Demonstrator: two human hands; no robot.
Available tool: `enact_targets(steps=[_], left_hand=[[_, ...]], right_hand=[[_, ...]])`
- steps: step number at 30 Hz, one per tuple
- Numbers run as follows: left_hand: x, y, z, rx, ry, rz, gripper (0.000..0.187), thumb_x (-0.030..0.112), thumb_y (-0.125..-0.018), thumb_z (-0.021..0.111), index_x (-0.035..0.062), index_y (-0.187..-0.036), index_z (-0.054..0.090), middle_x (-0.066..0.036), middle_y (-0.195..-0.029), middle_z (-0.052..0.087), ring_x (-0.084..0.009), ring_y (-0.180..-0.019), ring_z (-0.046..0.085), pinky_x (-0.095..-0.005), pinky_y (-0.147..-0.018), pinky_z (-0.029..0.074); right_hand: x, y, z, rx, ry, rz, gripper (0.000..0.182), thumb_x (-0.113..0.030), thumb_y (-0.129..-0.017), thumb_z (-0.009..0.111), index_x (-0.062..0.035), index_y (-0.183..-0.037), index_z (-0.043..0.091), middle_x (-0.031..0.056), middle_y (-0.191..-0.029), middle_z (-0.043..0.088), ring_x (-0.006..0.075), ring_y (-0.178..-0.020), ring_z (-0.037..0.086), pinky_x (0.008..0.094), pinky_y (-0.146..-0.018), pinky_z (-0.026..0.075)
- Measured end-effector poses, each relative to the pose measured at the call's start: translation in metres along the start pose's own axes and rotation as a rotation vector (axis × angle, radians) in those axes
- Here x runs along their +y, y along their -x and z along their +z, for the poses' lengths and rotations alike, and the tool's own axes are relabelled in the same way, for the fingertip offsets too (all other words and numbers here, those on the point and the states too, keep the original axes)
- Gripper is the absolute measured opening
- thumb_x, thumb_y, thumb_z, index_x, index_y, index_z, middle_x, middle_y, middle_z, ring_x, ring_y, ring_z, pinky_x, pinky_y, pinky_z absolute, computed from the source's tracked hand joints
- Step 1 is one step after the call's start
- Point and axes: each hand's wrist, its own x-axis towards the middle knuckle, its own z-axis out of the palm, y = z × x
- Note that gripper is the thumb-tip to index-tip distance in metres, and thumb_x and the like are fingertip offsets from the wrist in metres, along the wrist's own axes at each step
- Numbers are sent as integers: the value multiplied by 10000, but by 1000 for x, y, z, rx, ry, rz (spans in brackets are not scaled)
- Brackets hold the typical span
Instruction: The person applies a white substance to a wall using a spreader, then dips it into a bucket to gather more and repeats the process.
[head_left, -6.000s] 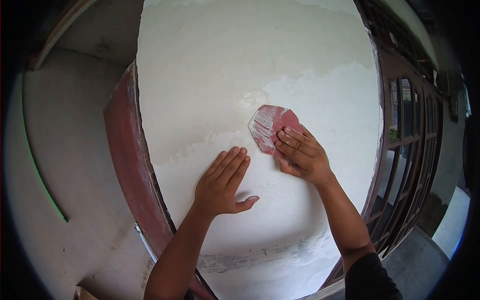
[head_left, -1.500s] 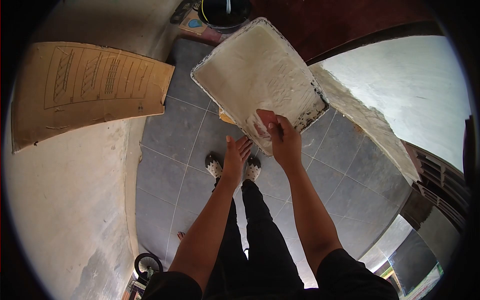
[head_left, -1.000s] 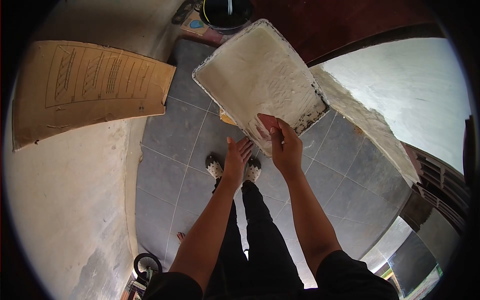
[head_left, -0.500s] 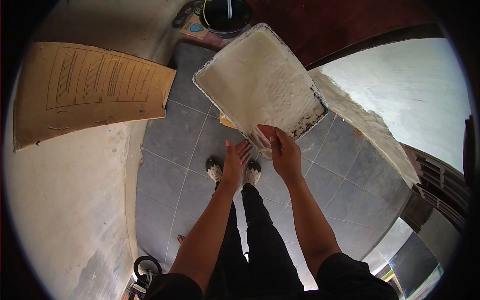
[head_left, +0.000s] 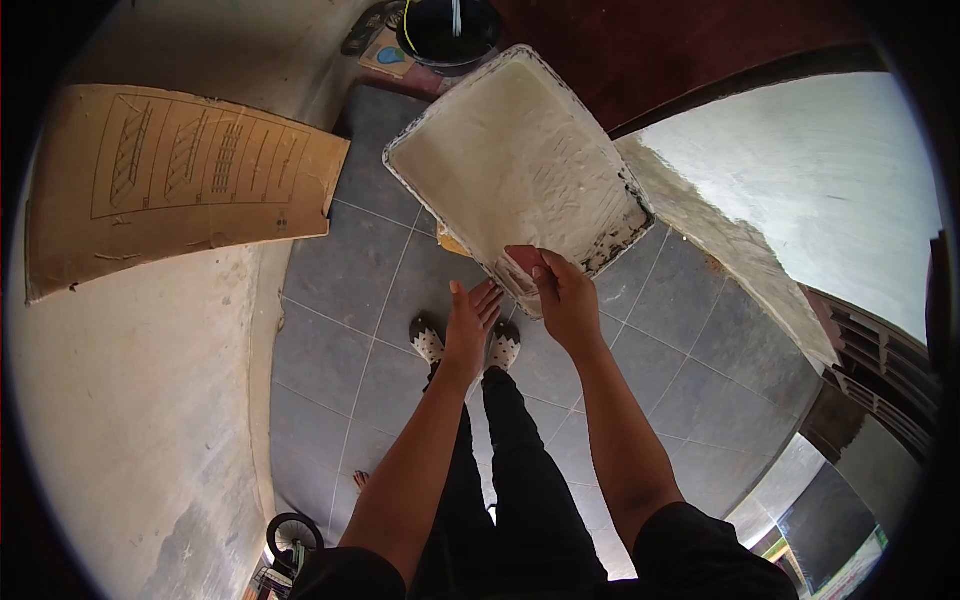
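Observation:
My right hand point(head_left: 569, 303) pinches a flat reddish-brown scraper point(head_left: 522, 258) between thumb and fingers. The scraper is over the near corner of a large square tray point(head_left: 480, 150), whose rim is spotted with dark marks. A whitish-beige coating covers the tray's inside, streaked and ridged toward the right side. My left hand point(head_left: 468, 325) is open, fingers stretched out, its fingertips right at the tray's near corner. Part of a yellowish thing point(head_left: 452, 240) shows under the tray's left edge.
A cardboard sheet point(head_left: 190, 190) with printed drawings leans at the left wall. Beyond the tray stands a black bucket point(head_left: 450, 35). Grey floor tiles point(head_left: 330, 350) lie around my feet in spotted shoes point(head_left: 505, 350). A bicycle wheel point(head_left: 295, 538) shows at lower left, brown slatted panels point(head_left: 885, 370) at right.
The scraper in my right hand has shifted slightly left and up over the tray's near corner. My left hand stays nearly where it was.

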Motion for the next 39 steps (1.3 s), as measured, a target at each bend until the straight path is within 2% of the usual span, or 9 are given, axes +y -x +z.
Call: enact_targets(steps=[2, 4, 8, 14, 16, 22, 28, 33, 39], left_hand=[[0, 1, 0, 3, -12, 2, 1098, 831, -941, 174, -80, -1540, 303, -251, -1577, 365, -342, -1493, 323, -445, -1254, 185], [1, 0, 0, 3, -9, 2, 1096, 832, -939, 187, -79, -1537, 307, -260, -1574, 365, -340, -1489, 330, -442, -1253, 196], [0, 1, -1, 14, -22, 1, 1087, 827, -940, 203, -78, -1530, 320, -267, -1563, 380, -339, -1479, 352, -436, -1248, 217], [-1, 6, -6, 122, -60, 17, 1052, 812, -955, 204, -64, -1508, 385, -228, -1541, 441, -310, -1464, 391, -424, -1241, 232], [1, 12, -5, 168, -56, 1, 1039, 806, -961, 204, -59, -1502, 401, -221, -1531, 459, -305, -1457, 407, -419, -1236, 239], [39, 71, 27, 188, -95, 57, 1004, 789, -975, 202, -42, -1481, 450, -213, -1503, 503, -304, -1439, 443, -417, -1223, 256], [102, 135, 88, 91, -152, 182, 997, 780, -981, 188, -45, -1467, 467, -221, -1496, 510, -315, -1436, 447, -422, -1220, 266], [135, 178, 113, -1, -211, 319, 993, 771, -986, 183, -53, -1460, 469, -222, -1485, 520, -322, -1429, 455, -424, -1215, 283], [156, 219, 127, -129, -254, 355, 984, 754, -998, 145, -51, -1487, 432, -217, -1515, 487, -317, -1444, 433, -416, -1229, 251]], right_hand=[[7, -2, -2, 13, -57, 3, 287, -120, -997, 605, 31, -1238, 643, 180, -1009, 735, 265, -913, 712, 356, -815, 539], [10, -8, -7, -43, -299, 173, 300, -127, -1004, 615, 49, -1246, 635, 115, -1007, 739, 157, -909, 676, 306, -825, 528], [31, -17, -12, -60, -457, 232, 294, -122, -1008, 618, 41, -1251, 644, 56, -1028, 722, 113, -917, 639, 288, -846, 518], [42, -7, -25, 21, -952, 371, 242, -132, -994, 641, -44, -1217, 673, 36, -1093, 711, 131, -949, 665, 313, -847, 521], [30, 0, -37, -22, -1045, 571, 261, -139, -990, 635, -68, -1241, 638, 65, -1084, 713, 161, -933, 699, 343, -779, 575], [-38, 31, -87, -35, -1236, 584, 382, -43, -964, 560, -47, -1346, 540, 115, -1195, 672, 253, -1007, 723, 399, -730, 657], [-105, 55, -131, 22, -1448, 435, 425, -9, -931, 544, -23, -1355, 533, 141, -1237, 653, 307, -1084, 691, 400, -816, 633], [-161, 77, -176, 47, -1545, 371, 410, -293, -1064, 488, -47, -1392, 504, 166, -1291, 631, 312, -1166, 642, 446, -914, 581], [-222, 118, -219, 98, -1609, 298, 463, -397, -1082, 442, -64, -1396, 510, 151, -1337, 619, 324, -1207, 629, 459, -933, 581]])
